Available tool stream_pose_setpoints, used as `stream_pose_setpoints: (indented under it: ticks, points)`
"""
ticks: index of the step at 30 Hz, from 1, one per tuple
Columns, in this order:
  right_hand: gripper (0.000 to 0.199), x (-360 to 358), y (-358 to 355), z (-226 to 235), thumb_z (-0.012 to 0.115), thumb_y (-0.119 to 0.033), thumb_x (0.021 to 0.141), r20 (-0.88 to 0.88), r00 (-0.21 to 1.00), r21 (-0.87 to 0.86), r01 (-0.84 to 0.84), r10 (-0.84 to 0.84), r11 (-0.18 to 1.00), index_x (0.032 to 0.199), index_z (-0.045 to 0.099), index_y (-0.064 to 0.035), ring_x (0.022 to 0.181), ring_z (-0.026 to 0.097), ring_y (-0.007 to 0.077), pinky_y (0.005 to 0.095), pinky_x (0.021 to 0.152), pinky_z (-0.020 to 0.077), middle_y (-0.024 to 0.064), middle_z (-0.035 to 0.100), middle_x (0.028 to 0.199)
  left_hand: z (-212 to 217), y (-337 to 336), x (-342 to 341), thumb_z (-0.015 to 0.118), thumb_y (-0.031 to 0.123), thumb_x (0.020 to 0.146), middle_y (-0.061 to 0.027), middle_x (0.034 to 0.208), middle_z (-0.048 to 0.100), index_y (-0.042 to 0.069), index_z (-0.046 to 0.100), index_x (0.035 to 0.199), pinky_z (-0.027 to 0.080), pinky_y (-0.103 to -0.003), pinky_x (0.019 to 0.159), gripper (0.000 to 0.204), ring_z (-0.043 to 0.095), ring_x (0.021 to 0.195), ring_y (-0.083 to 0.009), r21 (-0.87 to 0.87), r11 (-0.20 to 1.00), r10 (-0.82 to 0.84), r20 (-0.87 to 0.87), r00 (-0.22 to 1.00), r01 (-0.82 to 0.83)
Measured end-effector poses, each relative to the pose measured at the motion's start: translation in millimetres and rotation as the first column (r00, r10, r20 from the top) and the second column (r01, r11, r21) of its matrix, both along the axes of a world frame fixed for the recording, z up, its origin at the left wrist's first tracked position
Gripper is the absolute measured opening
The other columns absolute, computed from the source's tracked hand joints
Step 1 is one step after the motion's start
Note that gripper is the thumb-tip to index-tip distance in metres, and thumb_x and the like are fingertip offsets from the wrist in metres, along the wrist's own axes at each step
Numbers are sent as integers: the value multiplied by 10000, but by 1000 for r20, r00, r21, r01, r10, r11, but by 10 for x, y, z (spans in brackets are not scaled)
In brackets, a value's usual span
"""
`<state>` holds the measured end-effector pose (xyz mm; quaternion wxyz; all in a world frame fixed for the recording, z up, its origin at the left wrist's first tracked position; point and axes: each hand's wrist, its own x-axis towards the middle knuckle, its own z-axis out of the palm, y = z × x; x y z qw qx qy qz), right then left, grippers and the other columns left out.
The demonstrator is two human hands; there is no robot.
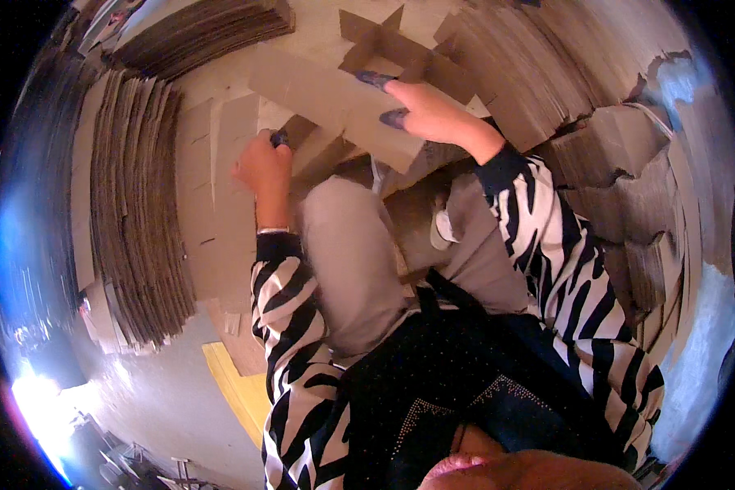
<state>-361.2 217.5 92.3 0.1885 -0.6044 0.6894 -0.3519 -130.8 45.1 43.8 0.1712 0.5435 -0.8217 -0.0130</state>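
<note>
A flat brown cardboard piece [314, 94] lies slanted above my knees. My right hand [437, 114] reaches across its right part, thumb and forefinger stretched apart, with dark covers on both tips; its other fingers are hidden. My left hand [265, 167] is closed, and a dark-tipped digit presses at the edge of a darker cardboard flap [298, 133] beside the slanted piece. What its curled fingers do underneath does not show. Just beyond my right hand stands a set of crossed, slotted cardboard dividers [371, 41].
Tall stacks of cardboard sheets stand at the left [135, 204], the far left [204, 33] and the far right [531, 65]. More cardboard bundles [621, 204] lie by my right arm. A yellow strip [233, 388] lies on the floor at the lower left.
</note>
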Motion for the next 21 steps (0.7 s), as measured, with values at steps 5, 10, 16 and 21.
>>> stream_pose_setpoints:
  ticks: [5, 10, 16, 21]
  points:
    - [383, 49, 47, 13, 584, -71, 769, -131, 991, 4, -24, 24, 1000, 1140, 519, -3, 906, 590, 439, 495, 753, 460, 245, 625, 946, 99, -74, 49, 614, 221, 774, -94, 940, 686, 155, 698, 944, 364, -552, 943, 200, 642, 883, -298, -83, 996, -26, 98, 995, 34]
    - [478, 169, 5, 461, 592, -58, 788, -346, 935, 144, -27, 76, 989, 1254, 490, -85, 856, 572, 446, 509, 721, 447, 247, 617, 896, 209, 52, -300, 629, 185, 759, -121, 941, 677, 112, 689, 931, 428, -518, 870, 196, 642, 827, -317, -554, 824, -239, -159, 958, 114]
    - [340, 450, -103, 308, 581, -51, 762, -418, 902, 186, -29, 106, 982, 1100, 551, -51, 831, 627, 398, 518, 662, 481, 195, 645, 861, 332, 367, -55, 604, 137, 746, -158, 902, 681, 96, 692, 970, 500, -456, 738, 245, 639, 876, -386, 236, 835, -478, -136, 868, 497]
    - [361, 140, 371, -514, 600, -58, 753, -474, 880, 125, 96, -26, 987, 1110, 565, -98, 792, 638, 364, 492, 623, 487, 169, 640, 818, -98, 408, -656, 593, 128, 731, -170, 915, 670, 144, 697, 1020, 501, -473, 755, 308, 635, 889, -366, 312, 779, -569, -16, 822, 544]
